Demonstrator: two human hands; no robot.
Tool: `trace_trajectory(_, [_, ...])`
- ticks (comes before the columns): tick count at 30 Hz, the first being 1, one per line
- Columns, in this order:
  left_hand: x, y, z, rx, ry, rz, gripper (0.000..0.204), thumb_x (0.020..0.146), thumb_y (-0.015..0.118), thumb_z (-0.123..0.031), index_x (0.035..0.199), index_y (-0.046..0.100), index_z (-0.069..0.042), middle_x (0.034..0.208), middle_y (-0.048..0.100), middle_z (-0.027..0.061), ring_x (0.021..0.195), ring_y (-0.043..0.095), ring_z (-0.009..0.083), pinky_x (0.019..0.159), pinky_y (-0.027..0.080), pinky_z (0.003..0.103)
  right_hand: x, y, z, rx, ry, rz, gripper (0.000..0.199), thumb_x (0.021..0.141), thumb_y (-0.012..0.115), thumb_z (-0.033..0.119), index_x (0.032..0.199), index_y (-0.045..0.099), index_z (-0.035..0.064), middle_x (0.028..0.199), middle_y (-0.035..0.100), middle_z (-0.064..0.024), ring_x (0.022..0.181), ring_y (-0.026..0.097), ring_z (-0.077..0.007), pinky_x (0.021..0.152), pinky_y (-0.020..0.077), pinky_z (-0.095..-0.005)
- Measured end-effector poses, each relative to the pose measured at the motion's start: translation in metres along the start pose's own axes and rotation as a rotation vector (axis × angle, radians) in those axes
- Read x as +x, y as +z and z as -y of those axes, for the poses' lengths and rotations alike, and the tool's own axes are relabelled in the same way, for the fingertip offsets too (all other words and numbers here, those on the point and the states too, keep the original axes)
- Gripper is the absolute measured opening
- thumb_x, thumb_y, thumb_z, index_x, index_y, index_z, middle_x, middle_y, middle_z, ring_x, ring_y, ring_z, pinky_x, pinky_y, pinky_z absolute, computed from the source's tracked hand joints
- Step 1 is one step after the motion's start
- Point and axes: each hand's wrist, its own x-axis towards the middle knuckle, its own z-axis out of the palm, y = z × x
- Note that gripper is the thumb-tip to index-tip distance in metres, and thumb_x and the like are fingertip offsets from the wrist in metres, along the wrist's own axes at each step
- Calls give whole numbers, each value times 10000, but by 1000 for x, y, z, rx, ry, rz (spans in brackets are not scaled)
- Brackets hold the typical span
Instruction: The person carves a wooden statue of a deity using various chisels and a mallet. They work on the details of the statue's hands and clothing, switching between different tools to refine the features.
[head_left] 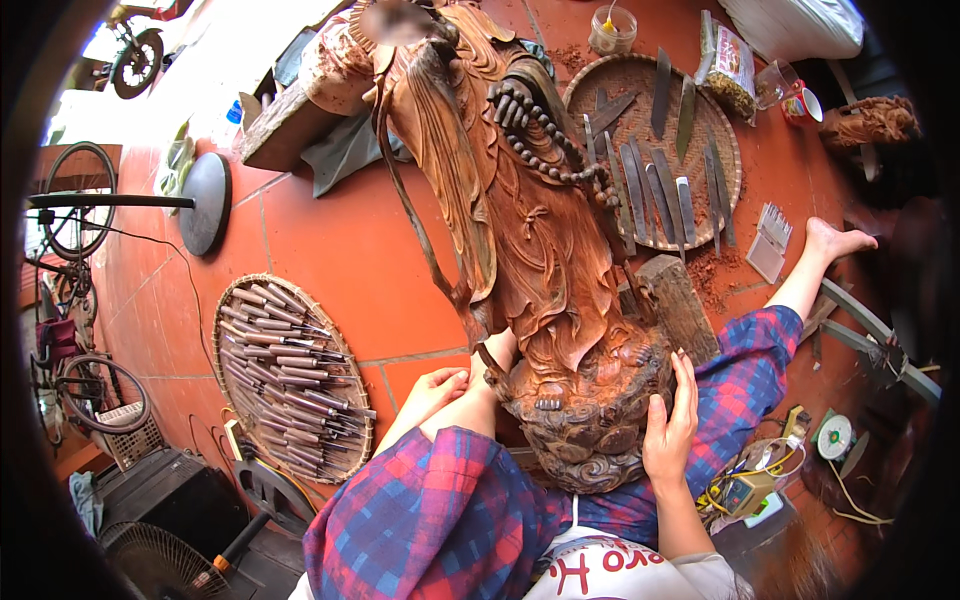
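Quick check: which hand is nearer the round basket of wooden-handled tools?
Left. The left hand is to the basket's right, apart from it; the right hand is farther, beyond the statue, at its carved base.

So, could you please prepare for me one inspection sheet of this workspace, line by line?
Surface: red tiled floor, wood chips at right.
Workpiece: carved wooden statue, base between the legs.
Tools: handled tools in basket; flat blades on woven tray.
Clutter: plastic bag, red-white cup.
Hands: right hand against base; left hand by left shin, contact unclear.
Cables: thin dark cable on floor, left; yellow cable near box, right.
Surroundings: bicycle, fan at left.
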Motion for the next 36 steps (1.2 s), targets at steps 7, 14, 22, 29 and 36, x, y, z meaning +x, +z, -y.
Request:
trace_trajectory(7, [-2, 0, -11, 37, -8, 6, 392, 979, 653, -237, 1256, 592, 33, 1102, 695, 106, 968, 669, 162, 876, 535, 291, 1, 0, 0, 9, -12, 6, 597, 996, 538, 358, 1417, 439, -53, 1468, 423, -286, 1367, 392, -447, 1158, 260, -501])
trace_trajectory(14, [2, 1, -13, -6, -38, 2, 379, 999, 623, -238, 1256, 587, 37, 1117, 692, 121, 996, 668, 179, 909, 529, 306, 3, 0, 0, 19, -8, -4, 608, 987, 555, 365, 1414, 441, -54, 1467, 419, -290, 1367, 388, -451, 1158, 257, -510])
trace_trajectory(22, [3, -4, -12, 71, -7, -13, 366, 995, 626, -260, 1241, 622, 12, 1105, 700, 104, 995, 664, 171, 909, 523, 307, 0, -3, 1, 21, -21, -18, 598, 977, 577, 346, 1405, 450, -52, 1457, 425, -293, 1347, 405, -460, 1137, 290, -511])
trace_trajectory(29, [-6, -12, -29, 298, 163, -70, 351, 988, 630, -255, 1220, 644, 7, 1071, 712, 89, 967, 662, 155, 874, 522, 302, -7, 5, -7, 35, -80, -85, 547, 967, 606, 285, 1394, 471, -29, 1424, 461, -292, 1314, 441, -454, 1114, 339, -496])
trace_trajectory(36, [-40, -27, -90, 880, 497, -248, 341, 983, 631, -250, 1207, 657, 5, 1046, 718, 79, 940, 660, 142, 845, 522, 300, -39, -65, 20, 95, -267, -191, 463, 912, 687, 181, 1314, 576, -18, 1322, 592, -239, 1255, 557, -374, 1073, 424, -431])
